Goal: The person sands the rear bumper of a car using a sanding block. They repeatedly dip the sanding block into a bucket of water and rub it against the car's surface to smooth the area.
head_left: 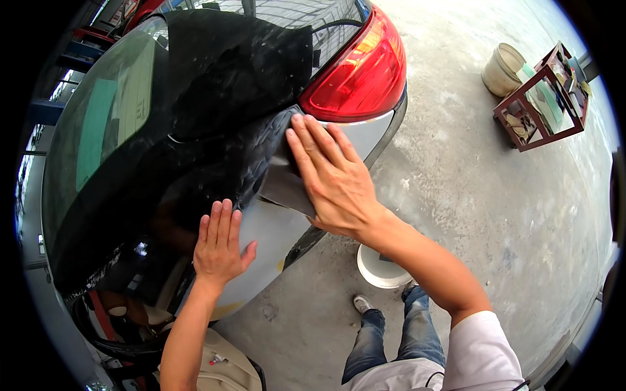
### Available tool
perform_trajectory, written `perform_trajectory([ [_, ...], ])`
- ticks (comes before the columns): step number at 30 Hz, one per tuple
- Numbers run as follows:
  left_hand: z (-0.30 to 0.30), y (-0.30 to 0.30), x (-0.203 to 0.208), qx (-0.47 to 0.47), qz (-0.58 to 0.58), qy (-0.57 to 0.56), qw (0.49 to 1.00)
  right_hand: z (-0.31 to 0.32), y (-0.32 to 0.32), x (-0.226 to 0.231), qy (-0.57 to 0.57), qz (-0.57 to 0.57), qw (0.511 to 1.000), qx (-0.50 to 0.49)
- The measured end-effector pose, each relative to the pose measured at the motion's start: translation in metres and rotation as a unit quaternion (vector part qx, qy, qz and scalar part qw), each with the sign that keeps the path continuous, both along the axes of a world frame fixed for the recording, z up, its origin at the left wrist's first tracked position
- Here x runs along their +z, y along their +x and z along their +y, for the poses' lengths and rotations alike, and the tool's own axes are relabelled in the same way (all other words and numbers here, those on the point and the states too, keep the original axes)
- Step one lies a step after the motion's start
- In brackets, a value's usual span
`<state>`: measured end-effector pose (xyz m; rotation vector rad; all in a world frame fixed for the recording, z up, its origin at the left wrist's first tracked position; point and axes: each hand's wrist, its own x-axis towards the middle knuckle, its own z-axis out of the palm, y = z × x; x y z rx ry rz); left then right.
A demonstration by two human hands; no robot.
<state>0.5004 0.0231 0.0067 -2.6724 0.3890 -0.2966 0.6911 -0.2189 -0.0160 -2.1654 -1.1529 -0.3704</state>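
A black car body panel (pixel 208 163), partly bare grey (pixel 270 228), lies under both hands. My right hand (pixel 336 179) holds a dark grey sheet of what looks like sandpaper (pixel 285 186) flat against the panel, below the red tail light (pixel 365 72). Its fingers are stretched out over the sheet, and its thumb is hidden. Around the sheet's left side the black surface looks wet and smeared with grey. My left hand (pixel 220 251) rests palm down on the panel, near the border of black and grey, fingers straight and thumb apart. Nothing shows in it.
A white bucket (pixel 385 267) stands on the concrete floor (pixel 450 189) by my feet. Farther right are a beige bucket (pixel 504 70) and a dark red metal rack (pixel 544 101) full of supplies. The car's rear window (pixel 104 124) is at left; an open window with a seat lies lower left.
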Motion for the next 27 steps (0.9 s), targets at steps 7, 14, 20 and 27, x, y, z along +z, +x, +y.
perform_trajectory([
  [7, 0.001, 0.0, 0.0, -0.012, 0.007, 0.002, 1.0, -0.005, 0.007, 0.001, -0.012, -0.026, 1.0, -0.004],
  [14, 0.002, -0.002, -0.002, -0.001, -0.008, 0.013, 1.0, -0.006, 0.002, 0.002, -0.004, 0.01, 1.0, -0.002],
  [20, 0.001, -0.001, 0.0, -0.014, 0.001, 0.014, 1.0, -0.011, -0.001, -0.008, -0.003, -0.02, 1.0, -0.014],
  [27, 0.001, 0.001, -0.001, -0.005, -0.004, 0.014, 1.0, -0.012, 0.004, 0.001, 0.021, 0.028, 0.999, -0.001],
])
